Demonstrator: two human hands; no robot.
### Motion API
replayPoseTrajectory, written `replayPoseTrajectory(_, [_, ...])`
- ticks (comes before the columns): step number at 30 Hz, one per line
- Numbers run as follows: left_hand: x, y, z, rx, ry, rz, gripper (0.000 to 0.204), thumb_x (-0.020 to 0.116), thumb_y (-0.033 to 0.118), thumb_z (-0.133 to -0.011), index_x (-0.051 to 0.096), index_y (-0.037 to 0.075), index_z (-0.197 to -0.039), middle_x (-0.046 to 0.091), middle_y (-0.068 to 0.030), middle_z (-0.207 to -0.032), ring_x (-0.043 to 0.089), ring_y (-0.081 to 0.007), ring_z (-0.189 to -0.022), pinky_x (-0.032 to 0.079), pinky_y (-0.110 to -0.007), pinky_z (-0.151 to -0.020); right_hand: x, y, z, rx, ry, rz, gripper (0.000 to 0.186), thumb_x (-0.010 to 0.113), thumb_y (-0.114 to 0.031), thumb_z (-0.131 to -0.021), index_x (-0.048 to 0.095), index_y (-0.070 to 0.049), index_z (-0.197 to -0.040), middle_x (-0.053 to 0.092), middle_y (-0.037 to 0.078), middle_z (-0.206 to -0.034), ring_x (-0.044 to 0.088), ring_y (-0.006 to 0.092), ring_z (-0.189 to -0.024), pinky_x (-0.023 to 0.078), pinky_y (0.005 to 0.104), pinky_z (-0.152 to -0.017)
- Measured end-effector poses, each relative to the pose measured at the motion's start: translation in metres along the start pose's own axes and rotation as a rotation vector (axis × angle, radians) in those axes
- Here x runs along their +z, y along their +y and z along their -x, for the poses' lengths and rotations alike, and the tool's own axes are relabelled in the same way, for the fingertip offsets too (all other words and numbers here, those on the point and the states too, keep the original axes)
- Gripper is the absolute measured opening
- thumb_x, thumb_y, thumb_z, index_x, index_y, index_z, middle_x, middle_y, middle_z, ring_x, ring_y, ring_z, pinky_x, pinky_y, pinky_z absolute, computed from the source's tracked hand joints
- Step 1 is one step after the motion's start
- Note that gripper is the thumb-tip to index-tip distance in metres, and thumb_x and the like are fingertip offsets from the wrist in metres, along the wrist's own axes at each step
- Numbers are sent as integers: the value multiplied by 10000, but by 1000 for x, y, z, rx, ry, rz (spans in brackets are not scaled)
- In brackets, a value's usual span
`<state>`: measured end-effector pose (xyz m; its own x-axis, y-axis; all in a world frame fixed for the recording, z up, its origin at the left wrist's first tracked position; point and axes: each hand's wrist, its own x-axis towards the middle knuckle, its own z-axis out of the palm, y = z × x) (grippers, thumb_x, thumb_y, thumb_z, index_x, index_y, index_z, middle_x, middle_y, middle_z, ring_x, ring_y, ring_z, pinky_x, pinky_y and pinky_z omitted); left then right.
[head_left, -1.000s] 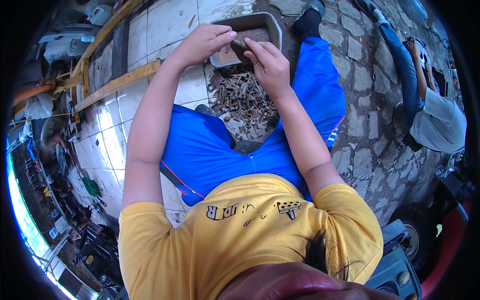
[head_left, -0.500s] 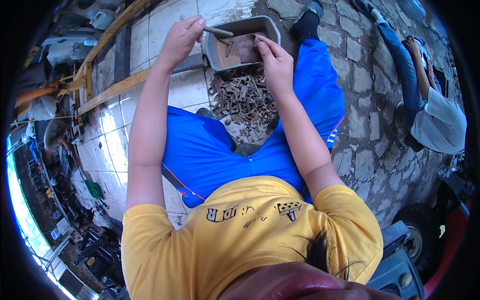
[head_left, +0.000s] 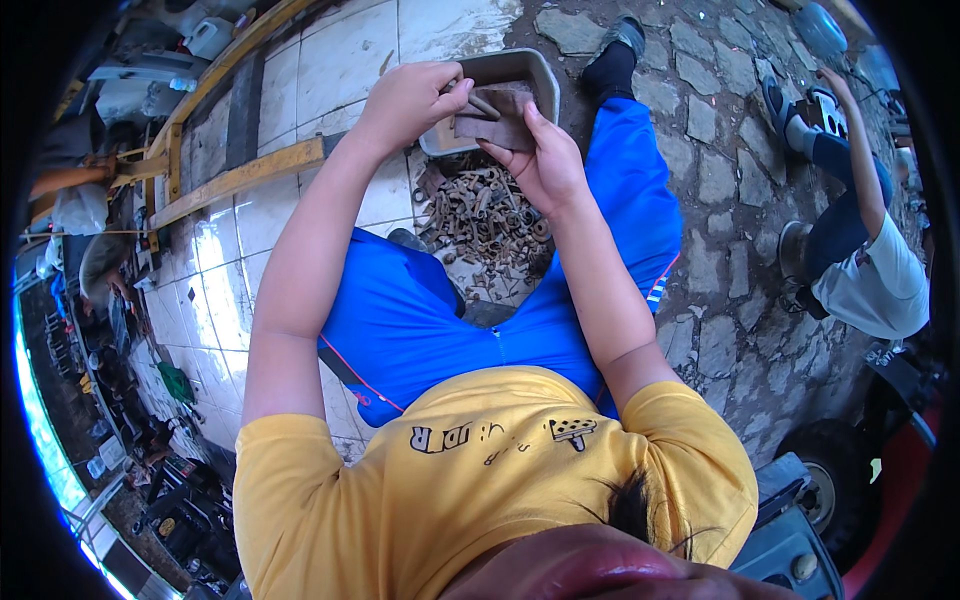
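My left hand is closed around a thin greyish rod, whose free end points right and downward. Its exact kind does not show. A stiff-looking brown sheet lies just under the rod, its lower edge pinched between the thumb and fingers of my right hand. Both hands are over the near side of a grey plastic basin, partly covering its inside. Just below the basin, on the tiles, spreads a heap of rusty bolts, nuts and other small metal parts.
My legs in blue trousers frame the heap. A yellow wooden frame stands at the left on white tiles. Stone paving lies to the right, where another person in a white shirt sits. A wheel is at lower right.
Both hands have come closer together. My left hand has moved right and down with the rod, over the basin. The brown sheet, earlier lying in the basin, is now up at my right hand.
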<state>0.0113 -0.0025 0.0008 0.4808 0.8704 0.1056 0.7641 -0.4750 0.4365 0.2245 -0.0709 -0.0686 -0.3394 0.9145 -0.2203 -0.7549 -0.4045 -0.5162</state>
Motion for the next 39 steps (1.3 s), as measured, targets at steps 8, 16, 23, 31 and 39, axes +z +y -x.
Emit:
replayPoseTrajectory(8, [1,13,-1,62,25,-116,356,613,356,-1002,636,30,-863,653,-184,-792,636,-411,-778,478,-502,-678,3,7,1,-81,37,109,359,475,-195,-1135,575,27,-1399,678,127,-1344,684,230,-1225,570,389,-1060])
replayPoseTrajectory(16, [-1,13,-1,19,-20,-163,364,587,405,-1013,667,72,-888,695,-155,-836,678,-396,-824,524,-503,-707,-3,11,-4,-64,45,63,340,503,-191,-1125,600,4,-1388,708,111,-1299,713,214,-1166,598,351,-985])
replayPoseTrajectory(23, [-5,8,1,-18,27,-71,401,551,393,-1052,620,27,-904,629,-209,-826,623,-428,-806,472,-488,-689,0,9,0,-89,25,93,353,541,-221,-1121,602,-8,-1397,676,74,-1322,684,184,-1166,573,341,-988])
replayPoseTrajectory(31, [-5,8,0,-5,90,-53,371,571,365,-1044,629,23,-910,625,-219,-821,619,-437,-795,474,-490,-681,4,9,3,-105,7,124,367,519,-225,-1131,593,13,-1400,682,80,-1323,689,200,-1182,564,344,-1013])
replayPoseTrajectory(39, [-4,10,-1,-11,95,-39,365,581,352,-1043,629,15,-913,621,-219,-811,611,-431,-773,471,-482,-677,7,11,3,-153,15,170,356,494,-208,-1139,596,22,-1391,685,100,-1320,697,207,-1176,569,340,-1009])
